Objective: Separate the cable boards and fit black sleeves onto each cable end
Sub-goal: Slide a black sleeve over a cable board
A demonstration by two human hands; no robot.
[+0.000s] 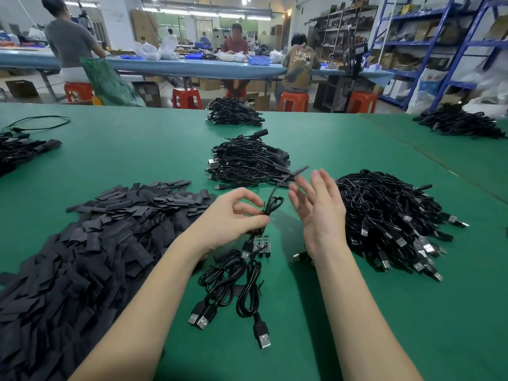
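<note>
Bench (330, 339), covered in green, carries everything in sorted heaps, likely so supply and finished work stay apart. Five cable heaps show: far middle (233, 111), centre (247, 163), right (390, 215), far right (459, 122) and left edge (19, 152). One big pile of flat black sleeves (82, 237) lies by the left arm, within easy reach. Three loose cables (233, 287) with USB plugs lie near the front, by one small green board (261, 244). The left hand (233, 215) pinches a looped cable (270, 207) at its bundle; a sleeved end (298, 171) sticks up blurred. The right hand (321, 204) is spread, fingers straight, holding nothing.
</note>
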